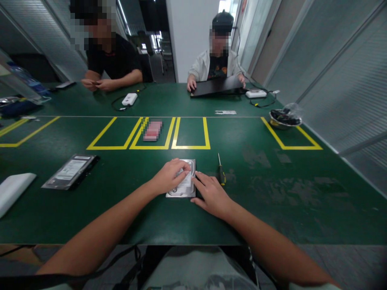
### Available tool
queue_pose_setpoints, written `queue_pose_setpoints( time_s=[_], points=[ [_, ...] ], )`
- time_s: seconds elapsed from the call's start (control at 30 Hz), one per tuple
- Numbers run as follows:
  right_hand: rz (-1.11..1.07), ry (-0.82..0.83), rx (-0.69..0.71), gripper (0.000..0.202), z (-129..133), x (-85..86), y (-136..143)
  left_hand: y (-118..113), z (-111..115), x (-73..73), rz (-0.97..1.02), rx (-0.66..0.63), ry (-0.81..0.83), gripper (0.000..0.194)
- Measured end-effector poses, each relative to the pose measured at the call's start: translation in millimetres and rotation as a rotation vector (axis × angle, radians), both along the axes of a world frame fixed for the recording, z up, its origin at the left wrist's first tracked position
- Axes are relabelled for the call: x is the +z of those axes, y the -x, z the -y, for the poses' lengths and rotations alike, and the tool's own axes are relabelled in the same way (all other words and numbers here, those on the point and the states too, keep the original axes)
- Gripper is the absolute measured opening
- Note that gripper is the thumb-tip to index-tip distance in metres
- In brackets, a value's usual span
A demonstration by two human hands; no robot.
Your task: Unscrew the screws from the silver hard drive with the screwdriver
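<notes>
A silver hard drive (184, 191) with a white label lies flat on the green table in front of me. My left hand (171, 176) reaches over its upper left part, fingers bent, with thumb and forefinger apart above the label. Alongside the drive's right edge, my right hand (213, 194) is open, its fingertips at that edge and the thumb near the lower right corner. Just beyond my right hand, a screwdriver (222, 173) with a dark and yellow handle points away from me.
Left of the drive lies a bagged hard drive (71, 171), beside a white object (13, 189). Yellow tape (190, 147) marks rectangles beyond, one holding a pink item (152, 131). A bowl of dark parts (286, 117) stands at right. Two people sit opposite, one holding a dark panel (217, 86).
</notes>
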State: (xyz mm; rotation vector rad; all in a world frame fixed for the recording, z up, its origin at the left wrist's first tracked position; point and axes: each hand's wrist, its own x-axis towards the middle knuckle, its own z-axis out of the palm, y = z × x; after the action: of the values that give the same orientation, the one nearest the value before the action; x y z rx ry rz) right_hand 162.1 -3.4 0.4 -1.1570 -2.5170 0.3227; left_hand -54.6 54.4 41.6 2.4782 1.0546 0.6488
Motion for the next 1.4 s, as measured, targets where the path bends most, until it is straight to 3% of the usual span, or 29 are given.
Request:
queue_pose_setpoints(
  time_s=[0.3,0.5,1.0,1.4],
  points=[
    [0.013,0.029,-0.004,0.074,-3.8,5.3,-9.9,-12.2,-5.5,-4.3,-0.208,-0.008,-0.050,0.014],
    [0.001,0.006,0.000,0.052,-7.2,11.0,-14.7,-22.1,-6.6,-8.0,-0.298,-0.016,-0.043,0.017],
    [0.001,-0.106,-0.063,0.038,-7.6,16.0,-17.8,-24.3,-13.2,-9.4,-0.269,-0.005,0.015,0.018],
    [-0.038,-0.159,-0.090,0.034,-8.3,13.6,-21.6,-29.8,-21.7,-1.4,-0.353,0.061,0.099,0.014]
  ],
)
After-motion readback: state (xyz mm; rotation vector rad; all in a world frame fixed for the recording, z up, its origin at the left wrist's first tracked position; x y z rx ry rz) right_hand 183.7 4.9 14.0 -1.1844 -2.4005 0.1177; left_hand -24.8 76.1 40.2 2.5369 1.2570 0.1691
